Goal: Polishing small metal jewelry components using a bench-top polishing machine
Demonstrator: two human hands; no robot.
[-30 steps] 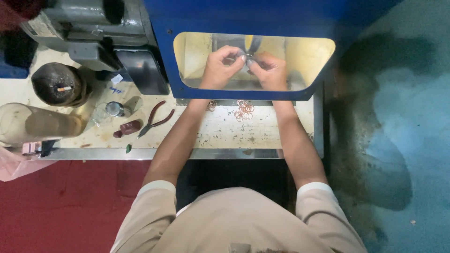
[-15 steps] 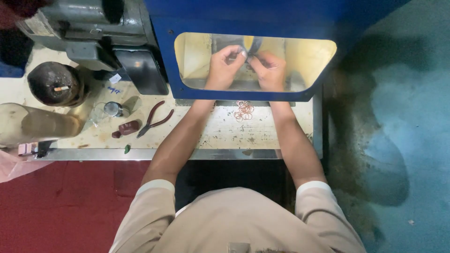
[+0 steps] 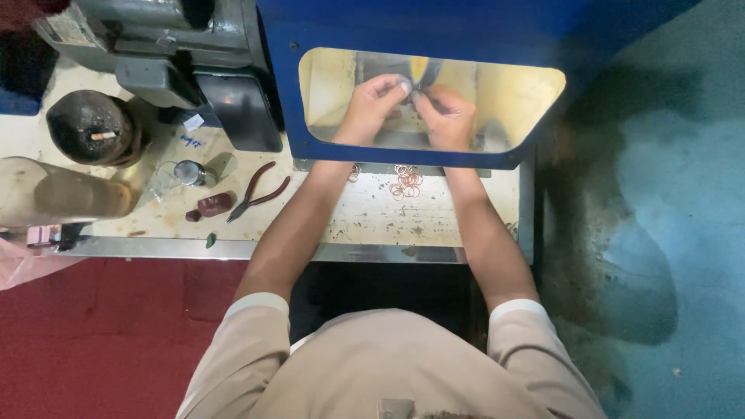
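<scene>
Both my hands reach through the lit opening of a blue machine housing (image 3: 497, 31). My left hand (image 3: 374, 105) and my right hand (image 3: 444, 115) meet fingertip to fingertip around a small grey piece (image 3: 413, 89), too small to identify. A yellow and dark tip (image 3: 421, 70) stands just above my fingers. A small pile of copper rings (image 3: 405, 182) lies on the white bench below my wrists.
Red-handled pliers (image 3: 258, 192) and a dark red lump (image 3: 211, 206) lie on the scuffed bench (image 3: 372, 221) to the left. A small round tin (image 3: 186, 172), a dark pot (image 3: 91, 128), a tan cylinder (image 3: 62, 200) and a grey machine (image 3: 155, 46) stand further left.
My hands stay inside the opening, with only small shifts of the fingers around the piece. Nothing on the bench has moved.
</scene>
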